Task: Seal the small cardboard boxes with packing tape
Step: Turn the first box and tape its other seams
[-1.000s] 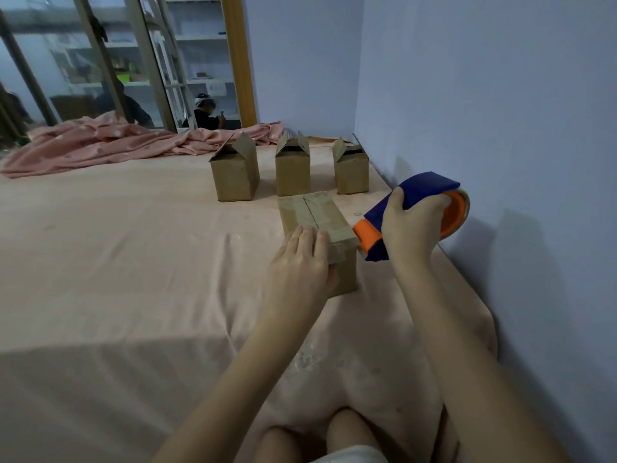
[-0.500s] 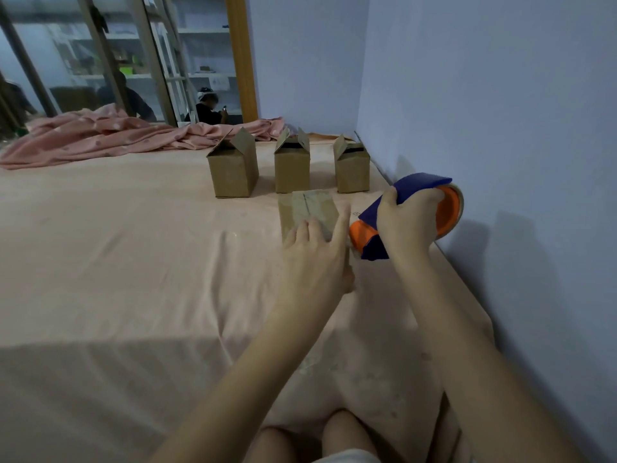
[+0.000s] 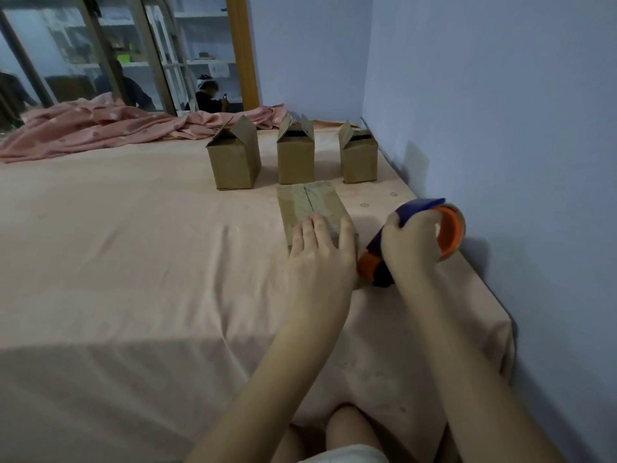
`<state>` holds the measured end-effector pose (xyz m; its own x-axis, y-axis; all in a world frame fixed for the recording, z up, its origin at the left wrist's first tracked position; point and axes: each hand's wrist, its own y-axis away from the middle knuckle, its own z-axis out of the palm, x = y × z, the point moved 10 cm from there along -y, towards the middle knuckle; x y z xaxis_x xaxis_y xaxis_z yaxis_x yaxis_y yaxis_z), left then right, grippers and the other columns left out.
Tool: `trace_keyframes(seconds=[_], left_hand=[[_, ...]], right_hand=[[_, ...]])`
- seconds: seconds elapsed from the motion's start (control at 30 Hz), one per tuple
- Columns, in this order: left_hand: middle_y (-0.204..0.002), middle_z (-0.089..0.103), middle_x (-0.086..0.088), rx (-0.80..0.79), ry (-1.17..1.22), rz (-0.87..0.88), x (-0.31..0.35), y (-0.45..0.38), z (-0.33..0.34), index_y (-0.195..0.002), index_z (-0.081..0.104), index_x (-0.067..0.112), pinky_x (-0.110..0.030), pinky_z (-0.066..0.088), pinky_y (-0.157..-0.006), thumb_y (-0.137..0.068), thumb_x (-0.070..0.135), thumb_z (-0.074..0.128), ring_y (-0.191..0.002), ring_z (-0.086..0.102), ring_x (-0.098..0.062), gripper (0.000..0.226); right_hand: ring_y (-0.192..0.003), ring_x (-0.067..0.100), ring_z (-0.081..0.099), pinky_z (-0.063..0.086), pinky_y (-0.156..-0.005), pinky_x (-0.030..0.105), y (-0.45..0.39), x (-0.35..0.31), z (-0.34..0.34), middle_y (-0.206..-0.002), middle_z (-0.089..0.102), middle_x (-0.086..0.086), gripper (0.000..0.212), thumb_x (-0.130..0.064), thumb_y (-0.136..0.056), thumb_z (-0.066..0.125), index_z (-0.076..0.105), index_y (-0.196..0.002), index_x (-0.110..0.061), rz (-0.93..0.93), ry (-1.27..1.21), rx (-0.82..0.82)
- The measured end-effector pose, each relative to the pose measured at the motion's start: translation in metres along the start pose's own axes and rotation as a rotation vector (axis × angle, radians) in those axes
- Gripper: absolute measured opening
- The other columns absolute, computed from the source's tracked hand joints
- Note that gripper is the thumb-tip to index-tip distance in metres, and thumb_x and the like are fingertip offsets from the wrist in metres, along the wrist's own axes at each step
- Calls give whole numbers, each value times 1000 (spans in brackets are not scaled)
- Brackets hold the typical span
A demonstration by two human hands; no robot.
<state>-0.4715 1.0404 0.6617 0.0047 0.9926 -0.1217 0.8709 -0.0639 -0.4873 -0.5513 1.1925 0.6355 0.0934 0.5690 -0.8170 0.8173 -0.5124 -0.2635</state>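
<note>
A small cardboard box (image 3: 309,203) lies flaps-closed on the pink-covered bed, with clear tape along its top seam. My left hand (image 3: 320,259) presses flat on the near end of that box, fingers straight. My right hand (image 3: 412,243) grips a blue and orange tape dispenser (image 3: 444,228), held low beside the box's near right corner. Three more small boxes stand behind with their top flaps up: left box (image 3: 233,158), middle box (image 3: 295,153), right box (image 3: 359,155).
The bed sheet (image 3: 133,262) stretches wide to the left. A crumpled pink blanket (image 3: 100,128) lies along the far edge. A blue wall (image 3: 500,128) runs close along the right side. Mirrored doors behind reflect people and shelves. My knees (image 3: 347,429) show at the bottom.
My left hand slid forward along the box top, its fingers now flat on the taped seam. My right hand lowered the dispenser toward the bed at the box's near corner.
</note>
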Motion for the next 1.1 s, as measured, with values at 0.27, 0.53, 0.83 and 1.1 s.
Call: trace_keyframes(seconds=[0.27, 0.53, 0.83, 1.1], left_hand=[[-121, 62, -23, -2, -47, -1, -2, -1, 1, -128, 57, 13, -41, 50, -94, -82, 34, 70, -111, 61, -34, 52], [-125, 55, -22, -88, 100, -73, -1, -11, -4, -126, 50, 13, -42, 45, -92, -81, 73, 40, -116, 52, -37, 75], [-120, 53, -35, -155, -36, -94, 12, -28, 0, -120, 45, 8, -49, 47, -90, -101, 40, 30, -111, 53, -45, 40], [-115, 55, -30, -84, 50, -205, 8, -27, 0, -115, 46, 10, -51, 45, -90, -96, 5, 26, -108, 53, -43, 28]], right_hand=[[-57, 0, 49, 35, -47, 10, -23, -28, -38, -69, 46, -11, 16, -19, -92, 47, 37, -80, -24, -200, -474, 17], [-80, -12, 55, 40, -66, 3, -22, -32, -22, -86, 59, -17, 26, -13, -78, 71, 57, -94, -28, -401, -438, -134], [-91, 13, 55, 36, -63, 0, 3, 5, 0, -101, 62, 2, 35, -1, -80, 67, 59, -114, -7, -328, -323, -367], [-92, 13, 50, 33, -62, 0, 25, 18, -9, -104, 55, 4, 46, 18, -79, 45, 53, -122, 5, -421, -127, -572]])
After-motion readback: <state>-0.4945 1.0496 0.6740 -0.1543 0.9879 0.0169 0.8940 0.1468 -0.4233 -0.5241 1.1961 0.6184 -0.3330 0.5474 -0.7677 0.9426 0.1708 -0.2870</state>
